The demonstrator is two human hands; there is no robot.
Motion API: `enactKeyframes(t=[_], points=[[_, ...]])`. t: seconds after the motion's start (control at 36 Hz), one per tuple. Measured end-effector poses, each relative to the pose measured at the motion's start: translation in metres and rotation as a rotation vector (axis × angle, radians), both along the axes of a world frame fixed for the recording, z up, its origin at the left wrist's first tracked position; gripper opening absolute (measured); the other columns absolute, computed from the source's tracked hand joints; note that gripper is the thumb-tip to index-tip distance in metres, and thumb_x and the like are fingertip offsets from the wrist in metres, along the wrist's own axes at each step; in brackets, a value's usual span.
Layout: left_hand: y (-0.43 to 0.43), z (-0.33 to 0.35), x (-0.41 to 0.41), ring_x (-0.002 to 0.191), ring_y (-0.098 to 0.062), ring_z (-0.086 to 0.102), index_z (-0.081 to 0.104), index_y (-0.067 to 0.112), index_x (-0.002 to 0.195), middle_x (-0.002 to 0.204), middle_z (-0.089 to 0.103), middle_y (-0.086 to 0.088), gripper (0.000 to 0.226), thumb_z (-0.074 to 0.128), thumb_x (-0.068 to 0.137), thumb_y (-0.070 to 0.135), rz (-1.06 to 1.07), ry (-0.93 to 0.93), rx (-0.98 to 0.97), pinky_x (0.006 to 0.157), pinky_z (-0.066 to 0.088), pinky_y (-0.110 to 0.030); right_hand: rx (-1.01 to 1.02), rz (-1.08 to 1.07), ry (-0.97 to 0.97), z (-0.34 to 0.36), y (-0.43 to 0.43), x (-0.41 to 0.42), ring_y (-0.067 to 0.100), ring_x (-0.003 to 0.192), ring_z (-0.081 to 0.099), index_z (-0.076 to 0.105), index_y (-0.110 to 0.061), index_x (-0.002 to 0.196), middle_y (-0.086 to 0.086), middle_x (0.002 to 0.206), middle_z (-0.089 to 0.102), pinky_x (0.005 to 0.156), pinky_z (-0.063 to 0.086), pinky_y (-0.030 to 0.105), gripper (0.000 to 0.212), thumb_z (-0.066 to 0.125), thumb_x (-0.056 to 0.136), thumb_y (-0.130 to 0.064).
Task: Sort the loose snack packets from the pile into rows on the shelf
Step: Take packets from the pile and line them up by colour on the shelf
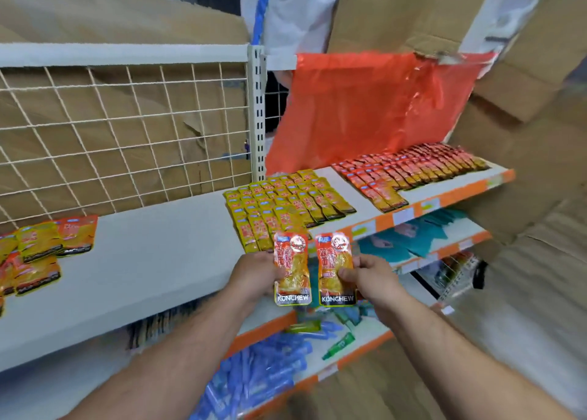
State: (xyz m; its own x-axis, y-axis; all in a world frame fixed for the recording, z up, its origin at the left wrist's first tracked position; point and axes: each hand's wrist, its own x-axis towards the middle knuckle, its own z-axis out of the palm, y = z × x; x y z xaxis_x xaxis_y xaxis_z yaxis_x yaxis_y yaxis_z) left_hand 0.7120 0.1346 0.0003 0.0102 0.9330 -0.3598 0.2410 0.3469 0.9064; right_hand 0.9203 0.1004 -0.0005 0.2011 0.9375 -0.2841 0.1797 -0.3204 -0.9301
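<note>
Holding two orange snack packets side by side before the shelf [158,244].

Hidden or unclear: my fingers lie behind both packets, so only thumbs and knuckles show. The loose pile [38,254] at the shelf's left end is cut off by the picture's edge. Print on the shelved packets is too small to read, and the goods on the lower shelves [457,246] are blurred.

Orientation: the left packet [292,268] and the right packet [336,270] both stand upright, long axis vertical in view, printed face toward me. The brand-name band is at the bottom end and the round seal at the top end. A narrow gap separates them.

Grip: my left hand [254,276] pinches the left packet at its left edge, thumb on the front at mid-height. My right hand [374,276] pinches the right packet at its right edge, thumb likewise on the front.

Position: both packets are in the air at the shelf's front lip, just in front of the yellow rows [286,203]. The red rows [413,168] lie farther right, below a red plastic sheet [365,108].
</note>
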Motion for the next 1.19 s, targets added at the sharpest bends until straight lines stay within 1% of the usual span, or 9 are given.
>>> enactKeyframes(t=[0.11,0.22,0.42,0.53,0.64,0.81,0.97,1.11,1.19], points=[[0.004,-0.003,0.046,0.055,-0.021,0.048,0.053,0.014,0.062,0.059,0.055,-0.008,0.030,0.067,0.082,-0.003,-0.041,-0.002,-0.038,0.054,0.037,-0.027,-0.020,-0.033,0.001,-0.005,-0.008,0.044,0.020,0.066,0.050,0.057,-0.012,0.086,0.014,0.078,0.055,0.058,0.038,0.026,0.013,0.068,0.087,-0.006],[0.020,-0.007,0.090,0.051,-0.020,0.042,0.045,0.013,0.059,0.052,0.047,-0.006,0.036,0.068,0.082,-0.002,-0.082,-0.002,-0.067,0.052,0.034,-0.028,-0.033,-0.105,0.015,-0.008,-0.004,0.082,0.015,0.051,0.051,0.055,-0.011,0.065,0.006,0.064,0.060,0.043,0.038,0.018,0.030,0.062,0.091,0.003],[0.066,-0.014,0.162,0.056,-0.018,0.052,0.055,0.010,0.068,0.065,0.058,-0.009,0.021,0.067,0.081,-0.002,-0.147,-0.037,-0.044,0.051,0.042,-0.025,-0.047,-0.175,-0.037,-0.012,0.032,0.146,0.014,0.048,0.049,0.051,-0.006,0.075,0.009,0.064,0.056,0.039,0.036,0.016,0.021,0.065,0.090,0.000],[0.107,-0.012,0.200,0.053,-0.017,0.051,0.053,0.014,0.063,0.063,0.059,-0.006,0.027,0.066,0.082,0.000,-0.188,-0.047,-0.003,0.046,0.039,-0.020,-0.035,-0.185,-0.053,-0.010,0.071,0.179,0.021,0.056,0.049,0.053,-0.008,0.084,0.015,0.070,0.052,0.047,0.037,0.024,0.017,0.068,0.089,-0.004],[0.152,-0.005,0.230,0.051,-0.018,0.050,0.051,0.014,0.060,0.056,0.056,-0.004,0.030,0.068,0.080,-0.001,-0.186,-0.072,0.009,0.053,0.042,-0.027,-0.035,-0.192,-0.061,-0.008,0.115,0.205,0.021,0.055,0.051,0.056,-0.007,0.086,0.017,0.073,0.055,0.052,0.038,0.030,0.013,0.069,0.088,-0.007],[0.208,-0.005,0.261,0.045,-0.016,0.051,0.047,0.014,0.059,0.051,0.053,-0.003,0.035,0.067,0.080,-0.003,-0.165,-0.091,0.046,0.047,0.043,-0.023,-0.009,-0.191,-0.041,-0.002,0.178,0.231,0.014,0.044,0.048,0.051,-0.006,0.076,0.013,0.062,0.053,0.040,0.037,0.017,0.020,0.066,0.090,-0.001],[0.241,-0.009,0.286,0.048,-0.018,0.048,0.041,0.015,0.058,0.050,0.049,-0.002,0.040,0.067,0.083,-0.004,-0.108,-0.068,0.053,0.052,0.042,-0.028,-0.023,-0.135,-0.034,0.002,0.220,0.256,0.013,0.044,0.055,0.060,-0.007,0.075,0.004,0.057,0.063,0.039,0.040,0.019,0.018,0.063,0.091,0.001],[0.261,-0.015,0.311,0.053,-0.021,0.051,0.048,0.016,0.060,0.056,0.053,-0.008,0.032,0.070,0.073,-0.004,-0.013,-0.004,0.083,0.056,0.044,-0.032,-0.022,-0.082,-0.027,-0.001,0.258,0.284,0.020,0.055,0.059,0.059,-0.006,0.074,0.009,0.065,0.066,0.054,0.046,0.027,0.017,0.070,0.087,-0.006],[0.268,-0.020,0.327,0.054,-0.022,0.053,0.051,0.016,0.061,0.057,0.052,-0.009,0.028,0.070,0.070,-0.003,0.034,0.028,0.084,0.053,0.043,-0.031,-0.023,-0.005,-0.065,-0.007,0.281,0.303,0.021,0.065,0.052,0.055,-0.011,0.078,0.009,0.070,0.055,0.065,0.040,0.031,0.021,0.075,0.081,-0.014]])
